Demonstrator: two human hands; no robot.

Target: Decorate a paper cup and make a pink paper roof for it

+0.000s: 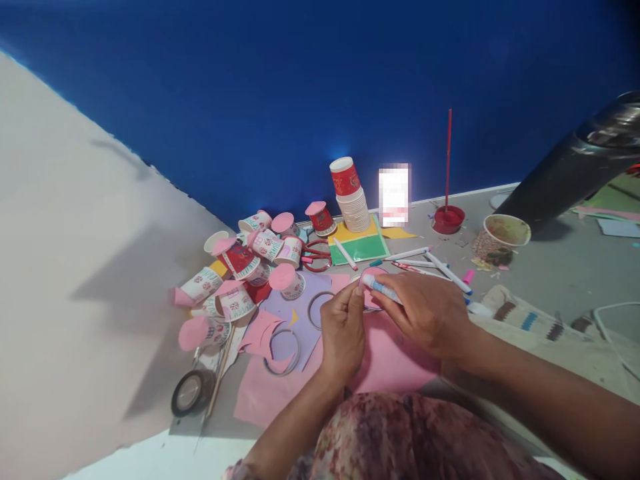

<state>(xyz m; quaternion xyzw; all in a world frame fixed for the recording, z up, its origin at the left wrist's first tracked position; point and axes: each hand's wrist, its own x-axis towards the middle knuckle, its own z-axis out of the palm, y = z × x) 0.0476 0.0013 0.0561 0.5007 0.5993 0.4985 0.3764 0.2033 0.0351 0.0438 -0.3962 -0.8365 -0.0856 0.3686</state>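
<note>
My left hand pinches the near edge of a round pink paper piece, thumb on top. In my right hand is a white and blue glue stick, its end against the pink piece beside my left thumb. My fingers cover part of the piece. A large pink paper sheet lies beneath both hands. Left of them are a purple sheet, pink paper scraps and a grey ring; a second ring is partly behind my left hand.
Several paper cups with pink tops crowd the left side. Behind stand stacked paper cups, with red-handled scissors nearby. Markers lie beyond my right hand. A used paper cup and a dark flask stand right.
</note>
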